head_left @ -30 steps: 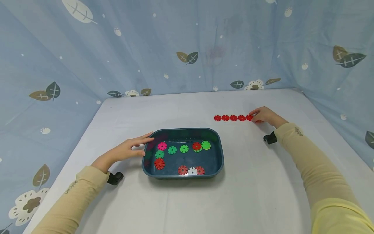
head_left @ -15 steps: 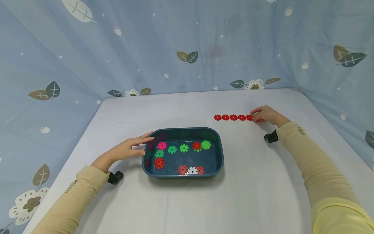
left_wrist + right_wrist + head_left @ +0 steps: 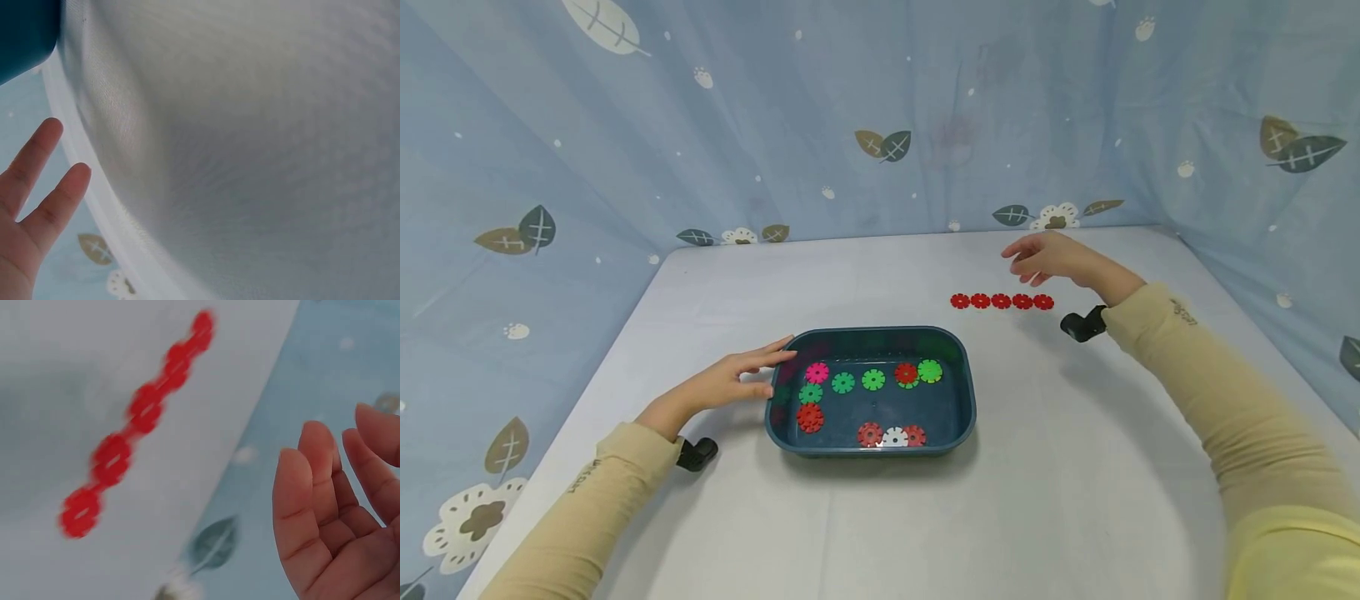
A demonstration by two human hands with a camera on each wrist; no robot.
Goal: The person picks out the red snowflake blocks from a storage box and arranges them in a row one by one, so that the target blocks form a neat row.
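Note:
A row of several red notched discs (image 3: 1001,302) lies on the white table, also seen blurred as red discs (image 3: 112,459) in the right wrist view. Above and behind the row's right end hovers my right hand (image 3: 1047,257), fingers loosely bent and holding nothing. At the left end of a dark teal basin (image 3: 871,452), my left hand (image 3: 730,383) rests with its spread fingers on the rim. Inside the basin lie pink, green, red and white discs, among them a white disc (image 3: 894,437) and a pink disc (image 3: 817,372).
A white cloth covers the table (image 3: 880,533). Behind it and at its sides hangs a blue curtain (image 3: 737,125) printed with leaves. Black wrist cameras, such as the right camera (image 3: 1083,325), sit below each wrist.
My right hand has let go of the rightmost red disc and risen up and to the left, away from the row. My left hand stays at the basin.

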